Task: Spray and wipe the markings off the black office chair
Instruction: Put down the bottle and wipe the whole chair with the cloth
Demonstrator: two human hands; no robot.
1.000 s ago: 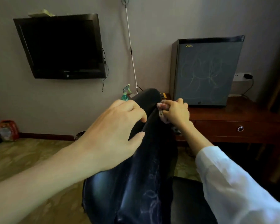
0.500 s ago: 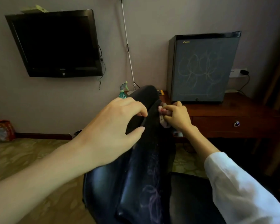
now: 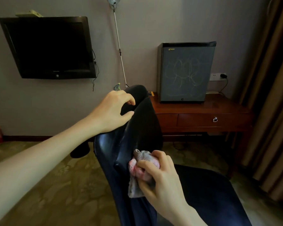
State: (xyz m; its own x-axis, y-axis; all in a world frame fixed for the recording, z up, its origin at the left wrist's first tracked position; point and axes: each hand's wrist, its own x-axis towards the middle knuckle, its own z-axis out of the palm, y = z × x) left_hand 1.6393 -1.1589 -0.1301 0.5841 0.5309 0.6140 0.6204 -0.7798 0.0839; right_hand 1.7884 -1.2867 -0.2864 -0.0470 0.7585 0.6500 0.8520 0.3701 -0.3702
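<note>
Grey wall (image 3: 153,22) behind; at centre, the left hand (image 3: 114,110) grips the chair (image 3: 142,128) top; below, the right hand (image 3: 162,180) clutches a crumpled pinkish cloth (image 3: 137,168) against its glossy black back.

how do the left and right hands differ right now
The left hand is high, gripping the top of the black office chair; the right hand is lower down its backrest. The left holds only the chair; the right clutches a pinkish cloth against the backrest. Both are bare and work on the same chair.
</note>
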